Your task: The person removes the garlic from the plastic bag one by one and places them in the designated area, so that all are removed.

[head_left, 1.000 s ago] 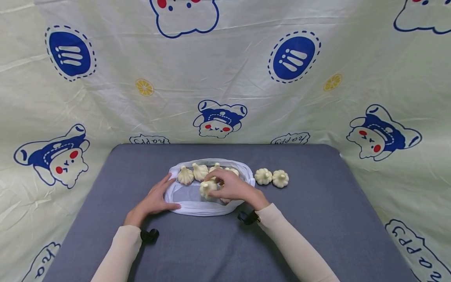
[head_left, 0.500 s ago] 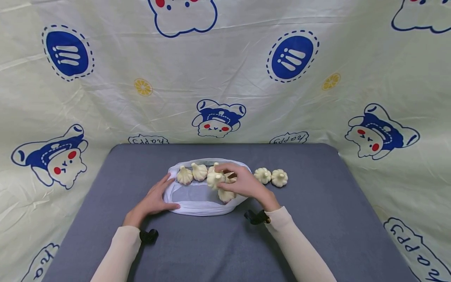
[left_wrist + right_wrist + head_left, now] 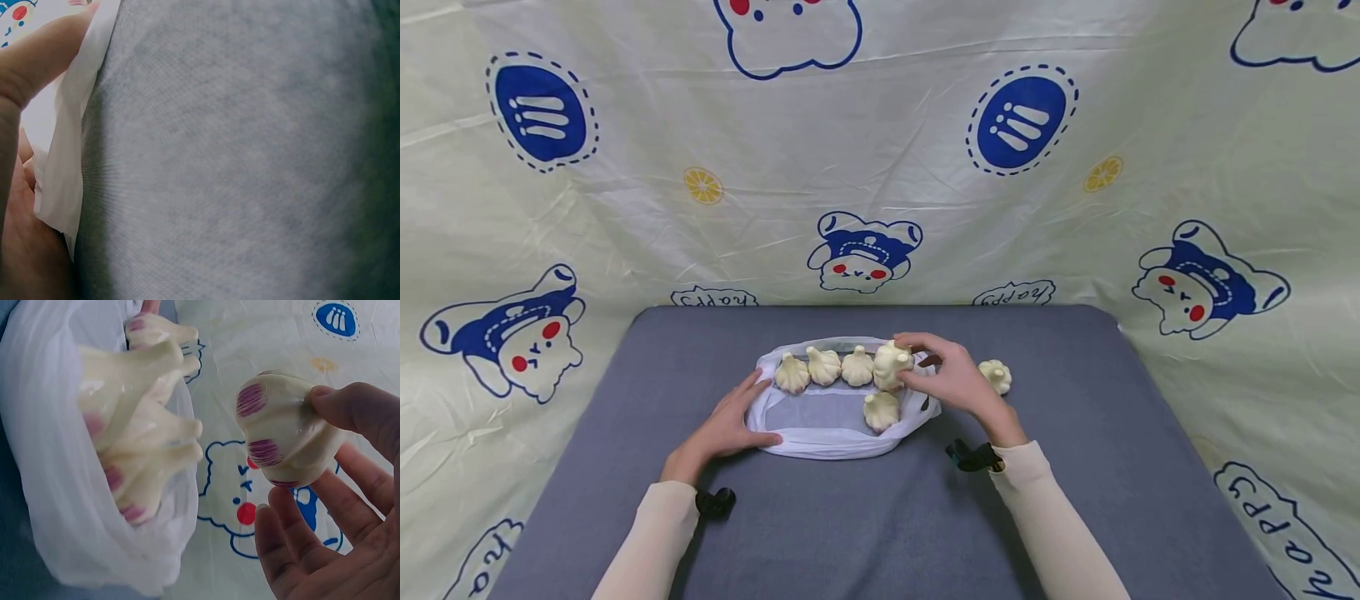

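In the head view a white plastic bag (image 3: 835, 445) with a folded-down rim lies wide on the table. Garlic bulbs (image 3: 792, 375) stand along its far side, and another bulb (image 3: 881, 412) sits at its near right. My right hand (image 3: 951, 375) pinches a garlic bulb (image 3: 281, 428) above the bag's right end. The right wrist view shows its purple streaks between thumb and fingers. My left hand (image 3: 727, 418) rests against the bag's left end, thumb over the near rim and fingers along the side. The left wrist view shows that thumb (image 3: 47, 50) across the white plastic (image 3: 65, 131).
One garlic bulb (image 3: 995, 377) lies on the grey tabletop (image 3: 842, 525) to the right of the bag, partly behind my right hand. A printed curtain (image 3: 880, 167) hangs behind the table's far edge and along both sides.
My right hand has carried the pinched bulb rightwards from the middle of the bag. It now covers one of the two bulbs lying outside. The left hand has stayed in place.
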{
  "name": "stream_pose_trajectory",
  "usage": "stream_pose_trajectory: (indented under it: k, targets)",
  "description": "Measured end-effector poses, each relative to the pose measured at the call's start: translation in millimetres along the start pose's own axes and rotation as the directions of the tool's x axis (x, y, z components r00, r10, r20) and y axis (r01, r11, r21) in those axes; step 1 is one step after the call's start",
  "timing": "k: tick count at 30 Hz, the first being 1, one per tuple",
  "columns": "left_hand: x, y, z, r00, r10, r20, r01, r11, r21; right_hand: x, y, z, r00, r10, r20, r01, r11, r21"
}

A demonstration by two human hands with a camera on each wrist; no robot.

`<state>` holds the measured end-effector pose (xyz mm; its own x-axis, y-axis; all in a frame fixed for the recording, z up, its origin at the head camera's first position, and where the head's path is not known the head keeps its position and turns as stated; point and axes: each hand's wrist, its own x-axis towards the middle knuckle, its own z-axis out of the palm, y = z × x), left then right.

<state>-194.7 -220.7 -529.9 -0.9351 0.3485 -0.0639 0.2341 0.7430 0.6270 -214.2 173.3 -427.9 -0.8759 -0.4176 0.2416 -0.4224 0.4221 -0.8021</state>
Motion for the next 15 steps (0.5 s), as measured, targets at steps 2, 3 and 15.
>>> stream_pose_trajectory:
  k: [2, 3, 15]
  targets:
    - [-0.1, 0.0, 0.0, 1.000, -0.001, 0.001, 0.001, 1.000, 0.002, -1.7, 1, -4, 1.000, 0.004, -0.016, -0.004, 1.000, 0.008]
    - [0.0, 0.2, 0.0, 1.000, -0.001, 0.001, 0.001, 1.000, 0.003, -2.4, 2, -6, 1.000, 0.006, -0.021, -0.006, 1.000, 0.007]
    - [-0.1, 1.6, -0.2, 1.000, -0.009, 0.007, 0.009, 1.000, -0.006, -16.6, 14, -33, 0.992, 0.030, -0.123, -0.032, 0.999, -0.010]
